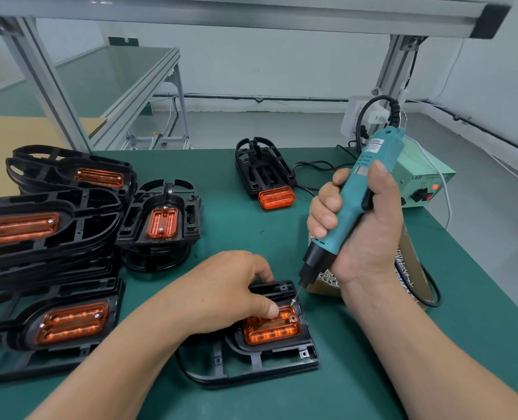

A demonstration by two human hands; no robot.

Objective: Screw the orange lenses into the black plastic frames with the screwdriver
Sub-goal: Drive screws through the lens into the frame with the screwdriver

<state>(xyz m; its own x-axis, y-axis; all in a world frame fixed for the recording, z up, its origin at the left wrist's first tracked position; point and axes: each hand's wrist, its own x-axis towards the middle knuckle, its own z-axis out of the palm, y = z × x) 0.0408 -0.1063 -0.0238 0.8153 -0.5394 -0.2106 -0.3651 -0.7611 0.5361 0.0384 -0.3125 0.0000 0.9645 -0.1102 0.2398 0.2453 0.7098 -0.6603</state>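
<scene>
Looking down at a green tabletop (251, 237) used for assembly. Along its left edge sit piles of finished frames (48, 225); 4 orange lenses show on top, and most have silver screw heads in them, so that work appears done.

At the near middle, the left hand (233, 292) grips a black frame (251, 365), with its fingers curled over the far edge and its thumb pressing down on the orange lens (271, 328) seated in it. No screw head is clearly visible in this lens.

Toward the far edge lies 1 waiting frame (262, 171) with a loose lens (276, 197) touching its near end, seemingly not yet started.

To the right, the right hand (363, 228) is wrapped around a teal electric screwdriver (357, 195), tilted, with its bit tip at the held lens's far right corner. This lens looks mid-fastening.

Just behind that wrist is a cardboard box of screws (327, 278). Near the right edge stands a pale green power unit (424, 177).
</scene>
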